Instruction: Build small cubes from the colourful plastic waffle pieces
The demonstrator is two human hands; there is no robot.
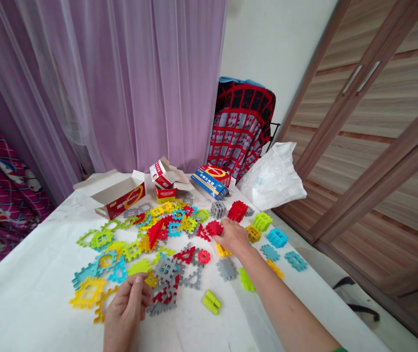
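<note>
The right hand (234, 237) has its thumb and fingers bent and drawn close together at the near-right edge of a flat red plastic tile with notched edges (214, 228), which lies at its ten o'clock; the tips are partly hidden, so whether they pinch it or only touch it I cannot tell. The left hand (130, 304) is loosely curled, thumb against forefinger, with a yellow notched plastic tile (151, 279) just past its tips at one o'clock; whether it grips anything cannot be told. The step in hand seems to be handling that single red tile—the next move would call for a secure edge grip that leaves its neighbours undisturbed. Around the right hand, a stack of red notched plastic tiles (237, 211) sits at twelve o'clock, a lime-green plastic stack (262, 221) at two and a yellow plastic stack (253, 233) at three. A mixed spread of coloured plastic pieces (131, 250) lies toward nine. Farther out, a crumpled white plastic bag (273, 177) stands at one o'clock, an open red cardboard box (121, 201) toward ten.
</note>
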